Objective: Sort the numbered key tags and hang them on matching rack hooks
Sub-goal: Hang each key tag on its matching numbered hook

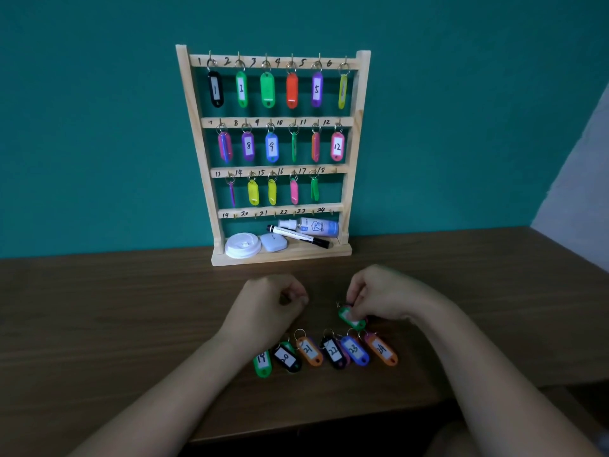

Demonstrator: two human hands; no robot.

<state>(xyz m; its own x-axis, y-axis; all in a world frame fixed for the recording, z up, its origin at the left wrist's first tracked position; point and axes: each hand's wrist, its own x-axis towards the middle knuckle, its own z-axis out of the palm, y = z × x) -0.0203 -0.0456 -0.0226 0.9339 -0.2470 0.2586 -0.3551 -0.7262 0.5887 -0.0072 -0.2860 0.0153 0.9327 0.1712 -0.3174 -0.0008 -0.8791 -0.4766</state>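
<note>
Pinching a green tag [352, 317] between thumb and fingertips, the right hand [385, 296] holds it low over the table [99, 308], just behind the right end of a row of loose tags. The number on this tag is hidden by the fingers, and its metal ring pokes out to the left of the thumb.

The left hand [267, 306] sits near it on the wood, fingers curled in toward the palm with nothing visible between them.

Just in front of both hands, six tags lie side by side with their rings pointing away from the person: green 19 [262, 363], black 20 [286, 357], orange 21 [309, 351], black 22 [334, 355], blue 23 [356, 350] and orange 24 [383, 350]. The left wrist overlaps the top of tag 19.

Farther back, a wooden rack [194, 127] stands upright against a teal wall [461, 110]. Its top rail carries tags on hooks 1 to 6, the second rail on 7 to 12, and the third rail five tags under 13 to 17. The hooks marked 18 and 19 to 24 are bare.

On the rack's base shelf rest a white lid [243, 246], a small white case [273, 243], a marker [298, 237] and a spray bottle [311, 226] lying on its side.
</note>
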